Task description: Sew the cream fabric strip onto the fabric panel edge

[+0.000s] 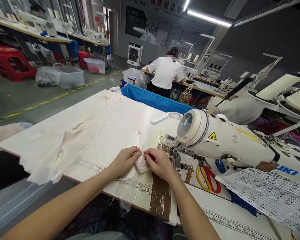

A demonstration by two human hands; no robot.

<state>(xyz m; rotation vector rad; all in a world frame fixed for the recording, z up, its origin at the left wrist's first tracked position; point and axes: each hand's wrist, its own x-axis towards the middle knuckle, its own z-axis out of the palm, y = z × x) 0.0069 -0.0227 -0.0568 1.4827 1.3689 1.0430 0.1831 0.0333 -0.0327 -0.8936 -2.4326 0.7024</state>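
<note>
A small cream piece of fabric [141, 164] is bunched between my two hands, just left of the sewing machine's needle area. My left hand [127, 160] pinches one side of it with thumb and forefinger. Close beside it, fingertips nearly touching, my right hand [160, 162] pinches the other side. Part of the cloth hangs below the fingers over the printed ruler on the table. The white sewing machine [220, 136] stands to the right of my right hand. Other thin cream fabric pieces [62, 150] lie spread on the table to the left.
Scissors with red and yellow handles [207, 178] lie under the machine arm, near a handwritten sheet [270, 195]. A blue bin [155, 98] borders the table's far edge. A black flat object [7, 173] is at left. A person in white [166, 75] sits ahead.
</note>
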